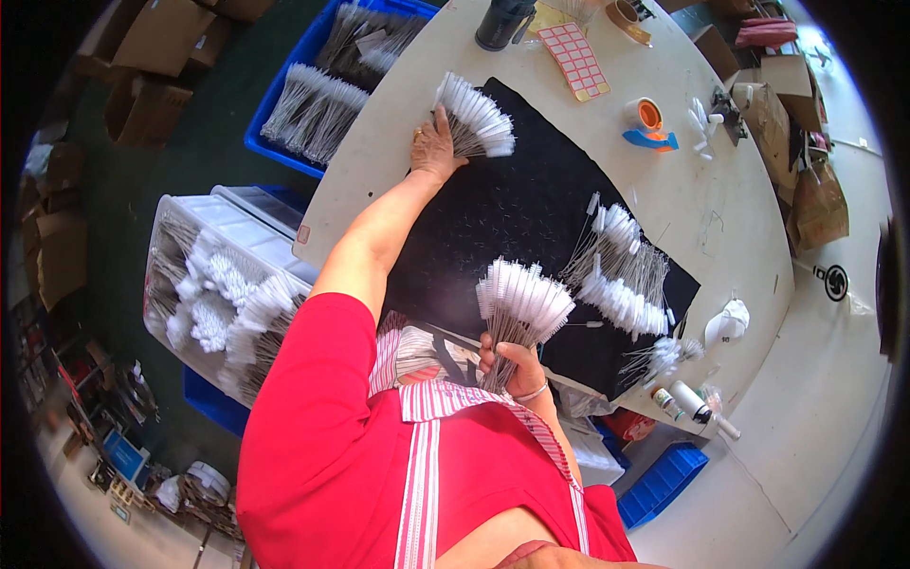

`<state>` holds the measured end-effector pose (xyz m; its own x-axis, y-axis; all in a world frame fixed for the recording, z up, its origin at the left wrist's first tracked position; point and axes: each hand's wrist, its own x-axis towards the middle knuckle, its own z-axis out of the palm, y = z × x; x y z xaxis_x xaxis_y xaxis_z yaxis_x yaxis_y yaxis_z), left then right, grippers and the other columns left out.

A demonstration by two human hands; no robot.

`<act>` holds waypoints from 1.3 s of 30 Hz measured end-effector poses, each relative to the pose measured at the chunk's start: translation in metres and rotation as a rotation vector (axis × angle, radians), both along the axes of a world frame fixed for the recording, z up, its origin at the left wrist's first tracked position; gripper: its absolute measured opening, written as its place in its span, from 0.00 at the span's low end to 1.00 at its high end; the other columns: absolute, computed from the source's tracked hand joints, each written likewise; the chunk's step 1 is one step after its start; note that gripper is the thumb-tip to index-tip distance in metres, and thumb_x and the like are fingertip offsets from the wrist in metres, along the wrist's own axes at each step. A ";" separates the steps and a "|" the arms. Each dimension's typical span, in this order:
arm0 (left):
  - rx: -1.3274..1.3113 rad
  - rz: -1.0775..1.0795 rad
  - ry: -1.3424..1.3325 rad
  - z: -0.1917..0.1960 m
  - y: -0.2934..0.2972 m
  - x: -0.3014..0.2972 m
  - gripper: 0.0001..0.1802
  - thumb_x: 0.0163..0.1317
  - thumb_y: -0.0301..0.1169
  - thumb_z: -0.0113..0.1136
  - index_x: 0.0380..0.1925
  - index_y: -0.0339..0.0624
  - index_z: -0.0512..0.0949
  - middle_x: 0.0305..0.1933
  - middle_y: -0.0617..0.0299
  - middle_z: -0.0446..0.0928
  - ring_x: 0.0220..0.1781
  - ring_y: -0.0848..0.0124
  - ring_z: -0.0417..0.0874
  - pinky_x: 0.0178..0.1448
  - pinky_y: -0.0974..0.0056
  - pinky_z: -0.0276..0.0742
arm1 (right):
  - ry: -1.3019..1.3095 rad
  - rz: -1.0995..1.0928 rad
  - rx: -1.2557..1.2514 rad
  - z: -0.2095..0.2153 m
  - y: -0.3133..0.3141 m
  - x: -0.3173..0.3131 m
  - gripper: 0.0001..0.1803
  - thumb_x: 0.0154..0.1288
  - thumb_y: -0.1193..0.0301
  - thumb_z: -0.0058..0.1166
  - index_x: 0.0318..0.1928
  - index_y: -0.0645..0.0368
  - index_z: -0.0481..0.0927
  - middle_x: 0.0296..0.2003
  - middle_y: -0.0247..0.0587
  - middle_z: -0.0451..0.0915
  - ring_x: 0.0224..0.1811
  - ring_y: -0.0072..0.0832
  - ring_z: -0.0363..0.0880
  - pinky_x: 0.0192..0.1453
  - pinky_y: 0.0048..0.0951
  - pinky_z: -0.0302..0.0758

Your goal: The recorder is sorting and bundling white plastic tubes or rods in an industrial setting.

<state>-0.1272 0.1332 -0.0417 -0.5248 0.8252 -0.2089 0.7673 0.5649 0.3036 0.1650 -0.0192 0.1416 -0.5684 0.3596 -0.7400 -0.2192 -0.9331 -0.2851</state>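
Note:
My right hand (pixel 517 368) is close to my body, its fingers wrapped round the thin wire stems of a bundle of white-bristled tube brushes (pixel 523 299). The bristle heads fan out above the fist. Stretched to the far side of the black cloth (pixel 474 218), my left hand (pixel 434 147) is closed at the stem end of another bundle of white tube brushes (pixel 476 119). That bundle lies on or just above the cloth; its lower stems are partly hidden by the hand. Loose piles of similar brushes (pixel 621 303) lie on the cloth's right part.
The pale table (pixel 730 209) carries a dark bottle (pixel 502 24), a label sheet (pixel 573 62), a blue tape dispenser (pixel 652 140), a white cap (pixel 728 324) and small bottles (pixel 690 400). Brush-filled white (pixel 175 327) and blue (pixel 256 128) crates stand left.

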 end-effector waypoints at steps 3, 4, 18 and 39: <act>0.035 0.058 -0.138 -0.008 0.012 -0.010 0.65 0.33 0.43 0.74 0.64 0.34 0.39 0.53 0.44 0.65 0.56 0.48 0.68 0.59 0.56 0.67 | -0.021 -0.026 -0.023 -0.003 0.008 -0.014 0.24 0.52 0.74 0.54 0.51 0.61 0.66 0.35 0.41 0.73 0.30 0.25 0.72 0.31 0.29 0.72; -0.003 0.102 -0.228 -0.006 0.015 -0.013 0.62 0.34 0.40 0.73 0.64 0.34 0.43 0.52 0.44 0.66 0.58 0.49 0.68 0.59 0.58 0.67 | -0.024 -0.015 -0.006 -0.002 0.012 -0.020 0.24 0.52 0.74 0.54 0.51 0.61 0.66 0.35 0.41 0.73 0.30 0.26 0.72 0.31 0.29 0.72; 0.183 0.213 -1.464 0.085 -0.060 -0.058 0.30 0.43 0.24 0.65 0.50 0.36 0.67 0.41 0.59 0.74 0.43 0.70 0.75 0.49 0.66 0.72 | -0.516 -0.175 0.527 -0.076 0.136 -0.133 0.23 0.53 0.55 0.63 0.40 0.57 0.71 0.26 0.34 0.74 0.19 0.20 0.72 0.19 0.23 0.71; 0.502 0.106 -1.579 0.165 -0.169 0.063 0.38 0.39 0.21 0.66 0.55 0.41 0.65 0.53 0.62 0.70 0.53 0.73 0.70 0.57 0.64 0.67 | -0.259 -0.016 1.281 -0.014 0.045 -0.127 0.27 0.54 0.58 0.56 0.49 0.64 0.74 0.49 0.42 0.74 0.51 0.31 0.72 0.56 0.32 0.66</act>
<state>-0.0647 -0.0356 0.1229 -0.1229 0.9470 -0.2968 -0.4863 0.2032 0.8498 0.0380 0.0256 0.1277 -0.4511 0.8914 0.0446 -0.0331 0.0332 -0.9989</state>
